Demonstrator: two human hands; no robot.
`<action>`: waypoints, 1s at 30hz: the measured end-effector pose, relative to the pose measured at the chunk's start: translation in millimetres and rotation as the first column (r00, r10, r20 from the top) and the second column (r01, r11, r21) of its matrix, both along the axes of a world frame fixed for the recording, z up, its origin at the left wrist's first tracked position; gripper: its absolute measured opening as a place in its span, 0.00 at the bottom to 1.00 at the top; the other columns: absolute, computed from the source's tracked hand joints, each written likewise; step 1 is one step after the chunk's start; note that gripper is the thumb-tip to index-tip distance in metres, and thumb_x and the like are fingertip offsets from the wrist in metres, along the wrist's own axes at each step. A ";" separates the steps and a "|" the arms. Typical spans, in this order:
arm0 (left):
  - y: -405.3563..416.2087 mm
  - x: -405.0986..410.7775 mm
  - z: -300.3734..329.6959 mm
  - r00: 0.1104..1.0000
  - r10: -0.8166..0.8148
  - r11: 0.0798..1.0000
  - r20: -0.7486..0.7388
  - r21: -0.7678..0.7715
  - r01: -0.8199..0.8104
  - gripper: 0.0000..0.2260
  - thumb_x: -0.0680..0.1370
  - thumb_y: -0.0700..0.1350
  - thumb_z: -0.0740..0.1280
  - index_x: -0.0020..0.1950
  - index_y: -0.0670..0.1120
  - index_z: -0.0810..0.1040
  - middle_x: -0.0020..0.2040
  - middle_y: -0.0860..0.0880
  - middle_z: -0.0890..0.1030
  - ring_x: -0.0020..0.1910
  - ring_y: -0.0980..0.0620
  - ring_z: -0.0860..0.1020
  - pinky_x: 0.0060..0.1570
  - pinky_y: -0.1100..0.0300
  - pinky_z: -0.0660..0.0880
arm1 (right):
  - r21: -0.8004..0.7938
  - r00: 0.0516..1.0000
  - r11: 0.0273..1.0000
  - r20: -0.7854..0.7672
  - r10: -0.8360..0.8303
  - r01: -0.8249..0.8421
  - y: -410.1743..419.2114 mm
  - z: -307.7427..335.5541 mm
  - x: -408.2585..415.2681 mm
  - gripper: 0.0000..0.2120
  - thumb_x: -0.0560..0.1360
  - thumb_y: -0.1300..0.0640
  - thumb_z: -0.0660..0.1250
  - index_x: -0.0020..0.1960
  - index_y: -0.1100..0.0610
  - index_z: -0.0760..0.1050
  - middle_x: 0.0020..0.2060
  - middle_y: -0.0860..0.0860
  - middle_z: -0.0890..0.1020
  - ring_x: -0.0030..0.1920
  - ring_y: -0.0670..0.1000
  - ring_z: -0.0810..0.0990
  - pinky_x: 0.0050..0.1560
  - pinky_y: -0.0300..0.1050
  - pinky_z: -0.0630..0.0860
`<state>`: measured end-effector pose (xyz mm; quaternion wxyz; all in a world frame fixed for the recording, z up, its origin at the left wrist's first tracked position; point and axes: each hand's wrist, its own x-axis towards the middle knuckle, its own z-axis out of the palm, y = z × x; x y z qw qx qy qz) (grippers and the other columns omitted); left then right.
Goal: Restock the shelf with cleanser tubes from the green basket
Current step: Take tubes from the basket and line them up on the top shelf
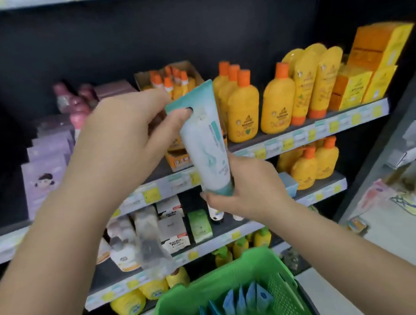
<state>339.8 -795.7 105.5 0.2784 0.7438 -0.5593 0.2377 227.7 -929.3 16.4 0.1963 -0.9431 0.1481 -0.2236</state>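
While the cleanser tube stands nearly upright before the shelf, its long axis runs from about 12 o'clock down to 6 o'clock. The left hand pinches the flat crimped end at the top, and the right hand curls round the cap end below. More tubes wait in the green basket at 6 o'clock. The left hand seems nearer to the shelf.
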 end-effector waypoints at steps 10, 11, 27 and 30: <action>0.5 8.9 30.3 0.899 -0.185 0.977 -0.398 -0.172 0.125 0.17 0.69 0.57 0.65 0.57 0.57 0.70 0.52 0.63 0.78 0.50 0.63 0.77 0.49 0.54 0.77 | -0.025 0.966 0.994 0.240 -0.098 0.107 20.2 93.0 32.8 0.24 0.63 0.36 0.61 0.53 0.47 0.76 0.37 0.46 0.81 0.39 0.48 0.79 0.33 0.38 0.70; 1.0 10.8 30.9 0.897 -0.188 0.975 -0.400 -0.185 0.122 0.18 0.69 0.58 0.65 0.57 0.58 0.70 0.53 0.62 0.79 0.52 0.63 0.77 0.51 0.55 0.77 | -0.053 0.966 0.992 0.239 -0.096 0.111 21.9 102.8 35.1 0.25 0.61 0.35 0.59 0.52 0.47 0.76 0.38 0.46 0.81 0.39 0.47 0.79 0.34 0.38 0.72; 19.2 75.7 188.0 0.903 -0.117 0.900 -0.413 -0.428 -0.079 0.14 0.71 0.51 0.69 0.55 0.50 0.77 0.49 0.52 0.82 0.47 0.54 0.80 0.47 0.57 0.79 | 0.050 0.840 0.983 0.528 0.125 -0.178 54.5 258.7 132.9 0.24 0.67 0.45 0.72 0.57 0.56 0.71 0.48 0.51 0.81 0.49 0.54 0.79 0.48 0.51 0.77; 0.5 98.5 206.6 0.852 -0.114 0.874 -0.511 -0.460 -0.159 0.19 0.67 0.52 0.66 0.55 0.46 0.77 0.49 0.48 0.81 0.49 0.50 0.80 0.50 0.52 0.78 | 0.057 0.860 0.987 0.500 0.101 -0.150 50.1 266.4 166.5 0.22 0.70 0.49 0.70 0.58 0.59 0.68 0.50 0.53 0.80 0.50 0.55 0.79 0.49 0.52 0.76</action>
